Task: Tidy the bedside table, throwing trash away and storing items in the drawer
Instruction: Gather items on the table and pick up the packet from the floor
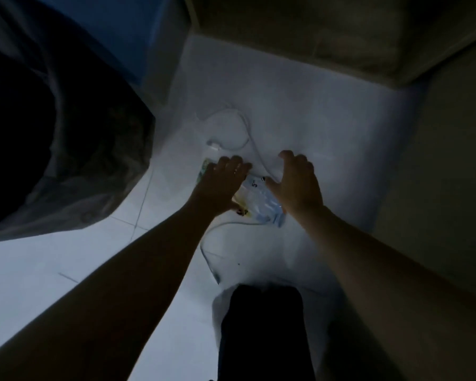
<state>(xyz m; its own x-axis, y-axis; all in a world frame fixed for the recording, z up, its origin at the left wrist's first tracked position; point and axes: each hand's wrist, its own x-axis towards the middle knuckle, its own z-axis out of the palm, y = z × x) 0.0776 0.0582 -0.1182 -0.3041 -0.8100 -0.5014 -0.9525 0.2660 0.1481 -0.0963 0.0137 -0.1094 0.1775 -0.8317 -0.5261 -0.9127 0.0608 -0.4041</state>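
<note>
Two bare forearms reach in from the near edge toward a clear packet (pixel 261 204) that lies flat on the white tabletop (pixel 327 119). It has a blue end and a printed "5".

The packet sits between the two hands and partly beneath them. The left hand (pixel 226 182) lies palm down over the packet's left end. Its grip is spread, with the fingers straight and fanned and the thumb touching the packet's near-left corner. The right hand (pixel 297 182) is at the packet's right edge. Its grip is loose and unclenched: the fingers curve onto the tabletop beyond the packet and the thumb tip rests on the packet's far end. Neither hand has lifted the packet.

Just left of the packet, a green-printed scrap (pixel 204 169) pokes out from under the left fingers; the dim light hides what it is. Beyond the packet a thin white cable (pixel 239 127) loops across the tabletop and ends in a small plug (pixel 214 145) to the packet's far left. A strand of the same thin white line also curves out on the packet's near side.

Nearer the camera than the packet stands a dark oblong shape (pixel 261 325), too dark to identify. Well to the packet's left a large dark trash bag (pixel 74 149) gapes open, with pale floor tiles (pixel 39 270) below it.
</note>
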